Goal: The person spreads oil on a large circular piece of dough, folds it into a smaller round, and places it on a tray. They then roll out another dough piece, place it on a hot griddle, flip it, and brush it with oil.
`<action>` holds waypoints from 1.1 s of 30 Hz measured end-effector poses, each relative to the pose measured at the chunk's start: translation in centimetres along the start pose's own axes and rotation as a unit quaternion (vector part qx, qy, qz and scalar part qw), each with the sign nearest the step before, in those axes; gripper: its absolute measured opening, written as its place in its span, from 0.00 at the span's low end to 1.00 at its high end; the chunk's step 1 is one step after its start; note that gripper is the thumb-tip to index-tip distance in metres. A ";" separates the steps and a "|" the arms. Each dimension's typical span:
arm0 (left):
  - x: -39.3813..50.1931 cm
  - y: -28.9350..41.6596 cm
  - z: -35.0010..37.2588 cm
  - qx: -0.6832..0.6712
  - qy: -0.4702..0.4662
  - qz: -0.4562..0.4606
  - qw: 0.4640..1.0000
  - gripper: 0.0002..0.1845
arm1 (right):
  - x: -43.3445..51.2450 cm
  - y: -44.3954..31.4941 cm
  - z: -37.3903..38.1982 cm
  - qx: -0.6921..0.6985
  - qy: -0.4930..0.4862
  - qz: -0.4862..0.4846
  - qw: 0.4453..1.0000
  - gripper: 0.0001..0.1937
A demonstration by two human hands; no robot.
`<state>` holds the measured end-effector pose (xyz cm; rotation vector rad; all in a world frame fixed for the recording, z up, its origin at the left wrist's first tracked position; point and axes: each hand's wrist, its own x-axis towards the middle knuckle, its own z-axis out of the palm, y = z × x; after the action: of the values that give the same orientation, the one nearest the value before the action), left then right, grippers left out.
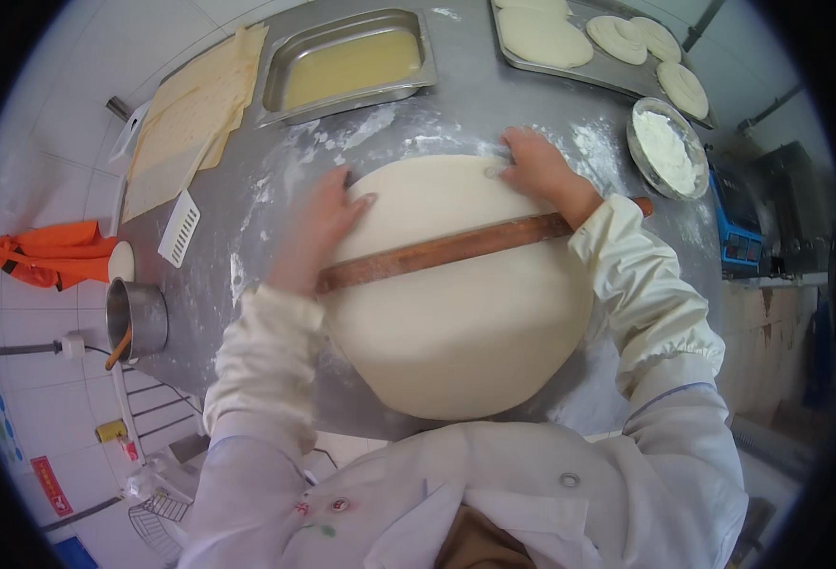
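Note:
A large, roughly round sheet of rolled dough (453, 334) lies on the floured metal table before me. Across it rests a wooden rolling pin (446, 245), slightly tilted, its right end beyond the dough. My left hand (329, 224), blurred, is at the dough's upper left edge, thumb and fingers apart, its wrist by the pin's left end. At the upper right edge, my right hand (542, 167) touches the dough with its fingertips, thumb apart from the fingers; its wrist is over the pin near the right end. Neither hand grips the pin.
Beyond the dough stands a steel pan of yellowish liquid (354, 67). Thin flat sheets (190, 107) and a white slotted scraper (179, 229) lie left. A steel pot (149, 316) stands at the left edge. A tray of dough pieces (603, 78) and a bowl of flour (667, 149) are upper right.

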<state>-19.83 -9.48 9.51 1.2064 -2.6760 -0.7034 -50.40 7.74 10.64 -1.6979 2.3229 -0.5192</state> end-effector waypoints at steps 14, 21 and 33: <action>-9.6 7.2 -4.7 -0.096 -0.080 0.131 0.983 0.09 | -7.8 -1.5 -5.8 0.156 -0.074 -0.168 0.970 0.11; -26.5 11.3 -0.7 -0.103 -0.210 0.200 0.951 0.19 | -25.5 -0.4 -6.7 0.090 -0.153 -0.229 0.957 0.15; -28.3 0.7 -4.4 0.033 -0.092 -0.068 0.993 0.29 | -12.1 11.5 -2.1 -0.006 0.158 -0.021 0.987 0.29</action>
<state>0.10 10.15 15.87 1.4169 -2.8049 -0.7869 -57.48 22.73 7.55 -1.7854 2.5079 -0.8381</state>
